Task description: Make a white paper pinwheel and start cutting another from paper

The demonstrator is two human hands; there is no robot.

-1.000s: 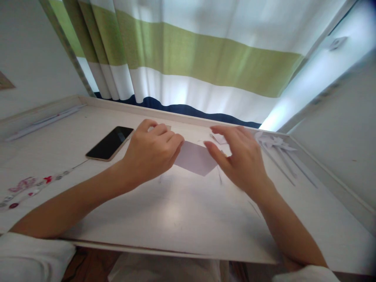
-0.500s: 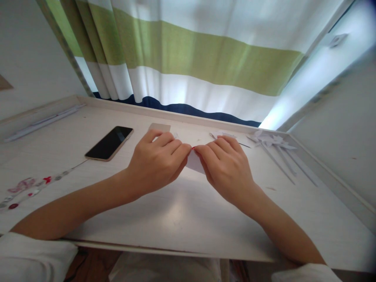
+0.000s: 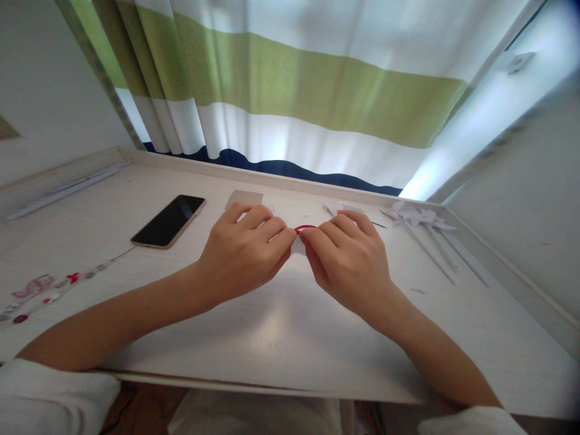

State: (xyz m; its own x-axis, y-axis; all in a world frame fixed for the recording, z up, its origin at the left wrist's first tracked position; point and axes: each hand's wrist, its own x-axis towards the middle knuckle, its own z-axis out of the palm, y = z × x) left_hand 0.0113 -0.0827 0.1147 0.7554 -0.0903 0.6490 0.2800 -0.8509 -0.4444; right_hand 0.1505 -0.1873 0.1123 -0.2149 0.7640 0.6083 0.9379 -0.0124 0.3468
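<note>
Both hands meet over the middle of the table, fingertips nearly touching. My left hand [image 3: 251, 241] is closed in a pinch, its thumb and forefinger at a small piece of white paper [image 3: 298, 245]. My right hand [image 3: 348, 248] pinches from the other side, close against it. A thin red strip [image 3: 306, 227] bows upward between the two sets of fingertips. Whether the strip is cord or paper I cannot make out, and the fingers hide most of the white piece.
A black-screened phone [image 3: 170, 221] lies on the white table [image 3: 272, 338] at left, near a string of red and white charms [image 3: 58, 284]. A beige card [image 3: 244, 198] lies behind my left hand. White paper pinwheels [image 3: 421, 217] rest at right, with scissors-like metal [image 3: 328, 211] nearby.
The red strip now shows as a raised arc between the fingertips, where only a red speck showed before. Less of the white paper is visible. Both hands have barely shifted.
</note>
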